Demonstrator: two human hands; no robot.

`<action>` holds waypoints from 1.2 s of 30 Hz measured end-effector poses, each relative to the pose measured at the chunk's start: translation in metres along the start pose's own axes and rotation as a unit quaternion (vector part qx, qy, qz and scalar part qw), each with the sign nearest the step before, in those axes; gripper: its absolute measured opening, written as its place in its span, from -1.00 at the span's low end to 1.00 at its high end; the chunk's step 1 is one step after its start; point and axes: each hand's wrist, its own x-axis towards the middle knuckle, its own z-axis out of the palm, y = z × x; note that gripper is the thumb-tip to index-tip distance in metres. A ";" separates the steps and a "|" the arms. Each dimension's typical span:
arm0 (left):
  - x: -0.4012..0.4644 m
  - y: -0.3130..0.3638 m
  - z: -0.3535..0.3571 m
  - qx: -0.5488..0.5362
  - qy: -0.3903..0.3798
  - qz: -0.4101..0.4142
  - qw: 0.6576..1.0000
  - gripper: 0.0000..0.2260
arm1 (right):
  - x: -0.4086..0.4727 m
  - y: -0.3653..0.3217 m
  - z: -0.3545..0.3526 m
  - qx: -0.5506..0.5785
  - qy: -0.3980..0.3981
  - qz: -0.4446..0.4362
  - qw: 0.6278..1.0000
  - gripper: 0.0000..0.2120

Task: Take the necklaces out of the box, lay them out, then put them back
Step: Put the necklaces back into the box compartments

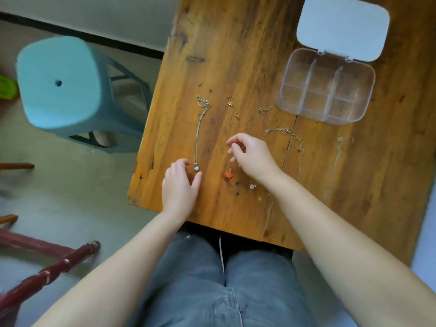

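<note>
Teal plastic stool (61, 83) stands on the floor off the table's left edge. On the wooden table (236, 43), necklaces lie in a row of rough vertical lines.

Left hand (180, 185): loosely open, fingers relaxed, resting just beside the pale pendant of the silver necklace (198, 135); holding nothing.

Next over, gold necklace with red pendant (229, 175). Right hand (251, 155) hovers over its middle, fingers curled with thumb and forefinger close. Whether they pinch the fine chain, cannot tell.

Further right: a necklace with small white flower pendant (253, 185), a chunkier link chain (286, 132), then a faint thin chain (339, 156), blurred.

Clear compartment box (325, 88) at upper right, lid (343, 27) flipped open, all cells look empty.

Judgement: removal finished, layout at or near its end; returning everything to the box remains.
</note>
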 end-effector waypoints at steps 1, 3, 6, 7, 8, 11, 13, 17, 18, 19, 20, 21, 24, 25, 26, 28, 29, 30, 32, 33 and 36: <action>0.006 -0.004 0.001 0.027 0.008 0.007 1.000 -0.73 | 0.005 -0.006 0.011 -0.011 -0.013 -0.004 1.000 -0.79; 0.017 -0.008 0.004 0.085 0.013 0.042 0.995 -0.75 | 0.013 -0.013 0.026 -0.045 -0.032 -0.013 0.998 -0.79; 0.025 -0.011 0.005 0.128 0.026 0.114 0.985 -0.85 | 0.020 -0.019 0.039 -0.114 -0.039 -0.045 0.992 -0.79; 0.027 -0.012 0.004 0.127 0.029 0.132 0.983 -0.87 | 0.021 -0.019 0.043 -0.146 -0.032 -0.065 0.987 -0.79; 0.027 -0.014 0.003 0.121 0.027 0.143 0.982 -0.88 | 0.022 -0.019 0.045 -0.175 -0.024 -0.092 0.980 -0.78; 0.030 -0.016 -0.006 0.080 -0.007 0.141 0.987 -0.90 | 0.021 -0.018 0.052 -0.243 -0.063 -0.193 0.949 -0.66; 0.034 -0.015 -0.015 0.039 -0.035 0.129 0.990 -0.91 | 0.023 -0.020 0.057 -0.285 -0.124 -0.226 0.923 -0.63; 0.043 -0.008 -0.043 -0.065 -0.004 0.134 0.989 -0.93 | 0.031 -0.031 0.052 -0.247 -0.135 -0.190 0.941 -0.87; 0.048 -0.005 -0.051 -0.092 0.021 0.123 0.988 -0.93 | 0.033 -0.034 0.042 -0.194 -0.113 -0.161 0.961 -0.89; 0.054 -0.002 -0.058 -0.113 0.042 0.110 0.987 -0.92 | 0.034 -0.037 0.030 -0.132 -0.084 -0.134 0.978 -0.91; 0.060 0.006 -0.064 -0.128 0.052 0.101 0.985 -0.92 | 0.035 -0.039 0.013 -0.071 -0.048 -0.112 0.990 -0.92; 0.068 0.016 -0.067 -0.139 0.049 0.100 0.984 -0.92 | 0.035 -0.041 -0.007 -0.018 -0.012 -0.091 0.996 -0.93; 0.088 0.063 -0.060 -0.162 0.012 0.135 0.977 -0.94 | 0.031 -0.042 -0.069 0.136 0.044 -0.033 0.989 -0.90; 0.095 0.085 -0.052 -0.172 -0.001 0.151 0.974 -0.94 | 0.029 -0.042 -0.090 0.201 0.060 -0.017 0.978 -0.87; 0.101 0.108 -0.043 -0.181 -0.014 0.166 0.969 -0.94 | 0.030 -0.041 -0.110 0.267 0.081 -0.001 0.960 -0.85; 0.114 0.155 -0.021 -0.187 -0.035 0.195 0.962 -0.92 | 0.038 -0.039 -0.146 0.341 0.128 0.017 0.931 -0.86; 0.120 0.176 -0.011 -0.182 -0.042 0.211 0.960 -0.91 | 0.046 -0.038 -0.158 0.359 0.145 0.021 0.922 -0.87; 0.125 0.196 0.001 -0.173 -0.046 0.227 0.957 -0.90 | 0.055 -0.035 -0.168 0.377 0.157 0.028 0.913 -0.88; 0.136 0.227 0.023 -0.134 -0.039 0.254 0.957 -0.93 | 0.077 -0.030 -0.178 0.398 0.155 0.048 0.903 -0.89; 0.140 0.237 0.033 -0.106 -0.029 0.258 0.960 -0.92 | 0.088 -0.028 -0.179 0.405 0.148 0.058 0.901 -0.89; 0.149 0.243 0.049 -0.023 -0.006 0.259 0.966 -0.86 | 0.107 -0.022 -0.170 0.418 0.130 0.087 0.895 -0.88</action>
